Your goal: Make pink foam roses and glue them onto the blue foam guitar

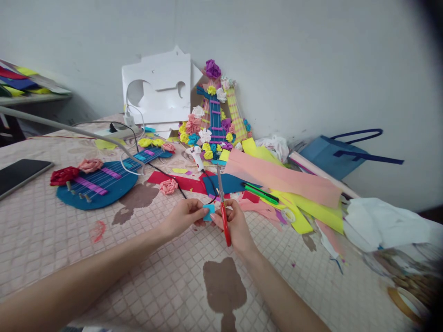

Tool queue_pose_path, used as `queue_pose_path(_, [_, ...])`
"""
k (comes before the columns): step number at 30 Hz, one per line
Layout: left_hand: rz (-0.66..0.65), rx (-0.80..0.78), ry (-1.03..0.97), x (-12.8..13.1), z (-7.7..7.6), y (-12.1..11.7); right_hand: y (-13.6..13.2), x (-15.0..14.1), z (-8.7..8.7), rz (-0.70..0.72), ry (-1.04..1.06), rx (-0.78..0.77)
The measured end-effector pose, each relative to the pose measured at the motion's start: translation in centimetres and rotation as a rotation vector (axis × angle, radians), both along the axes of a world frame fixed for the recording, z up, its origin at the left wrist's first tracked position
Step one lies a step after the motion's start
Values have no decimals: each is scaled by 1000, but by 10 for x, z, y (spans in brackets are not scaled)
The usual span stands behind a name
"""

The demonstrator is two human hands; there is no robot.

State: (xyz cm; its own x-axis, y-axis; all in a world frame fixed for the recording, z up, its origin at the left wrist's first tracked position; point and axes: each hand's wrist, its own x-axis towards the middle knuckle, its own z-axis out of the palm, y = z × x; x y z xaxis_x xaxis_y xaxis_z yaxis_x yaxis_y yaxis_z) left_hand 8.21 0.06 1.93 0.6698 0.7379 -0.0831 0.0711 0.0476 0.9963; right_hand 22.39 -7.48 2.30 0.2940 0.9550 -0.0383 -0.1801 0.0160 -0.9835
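Note:
Between my two hands is a small piece of light-blue paper [208,212], pinched at its left side by my left hand [191,213]. The thumb and fingertip of my right hand [234,222] touch its right edge. Red-handled scissors [225,220] also rest in my right hand, blades pointing away from me. Just beyond my hands lie a white glue gun [195,157], a pink paper flower [169,186] and a strip of red paper [180,181]. To the left is a blue paper guitar [104,184] with strings, purple strips and paper flowers.
Several flower-trimmed paper guitars [215,115] lean on the wall beside cut white board [157,87]. Crepe paper sheets [284,177], green markers [261,193] and a blue bag [334,154] lie right. A phone [24,175], power strip [117,134] and black cable [162,173] are left.

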Motion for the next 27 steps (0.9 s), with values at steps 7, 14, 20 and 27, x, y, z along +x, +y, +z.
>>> queue_pose_path(7, [-7, 5, -13, 0, 1, 0, -1, -1, 0, 8, -4, -4])
queue_pose_path(14, [-72, -153, -42, 0, 4, -5, 1, 0, -2, -25, 42, 0])
queue_pose_path(20, [-58, -151, -46, 0, 1, -3, 0, 0, -2, -32, 46, 2])
queue_pose_path(27, [-151, -146, 16, 0, -4, -3, 2, 4, -5, -71, 76, 33])
